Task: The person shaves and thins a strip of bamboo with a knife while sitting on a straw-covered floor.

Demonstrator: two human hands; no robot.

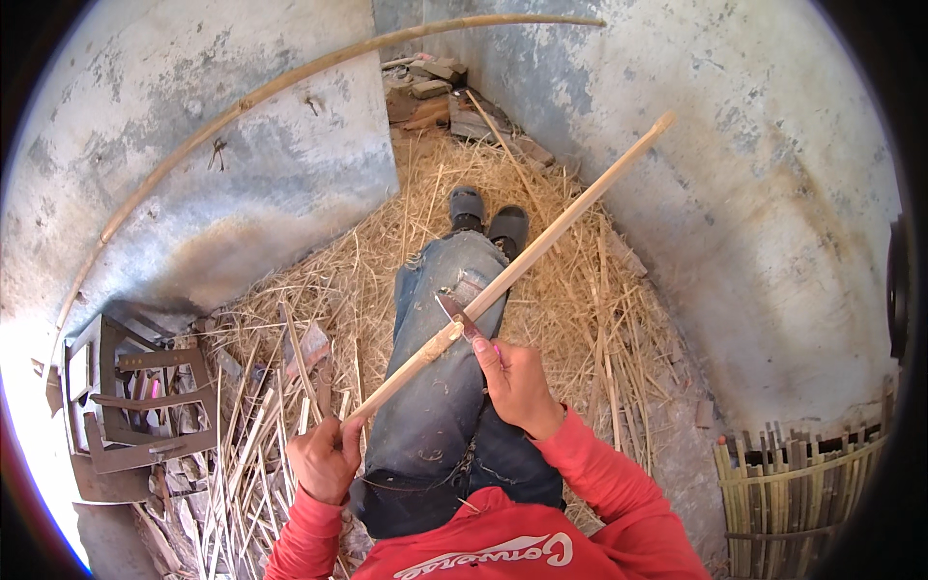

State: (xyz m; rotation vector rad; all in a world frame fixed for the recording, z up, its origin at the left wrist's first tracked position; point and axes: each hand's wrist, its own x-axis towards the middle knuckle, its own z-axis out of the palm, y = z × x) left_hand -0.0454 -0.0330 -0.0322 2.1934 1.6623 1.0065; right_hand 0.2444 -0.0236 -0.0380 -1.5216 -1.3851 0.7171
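A long pale bamboo stick (pixel 565 218) slants across my thighs from lower left to upper right, with a knobbly node above my knees. My left hand (pixel 325 458) is closed round its near end. A short knife (pixel 454 311) crosses the stick close to that node, its blade pointing up and left. My right hand (pixel 520 383) grips the knife's handle, thumb laid along it; the handle is mostly hidden by the fingers. Small shavings dot my worn blue jeans (pixel 425 425) under the stick.
Straw-like shavings (pixel 570 348) and split strips cover the floor. At left stands a brown metal frame (pixel 155 406); a long curved pole (pixel 242 104) leans by the wall. Slatted bamboo work (pixel 802 493) sits at right. Bricks (pixel 431 88) lie at the back, between rough walls (pixel 754 193).
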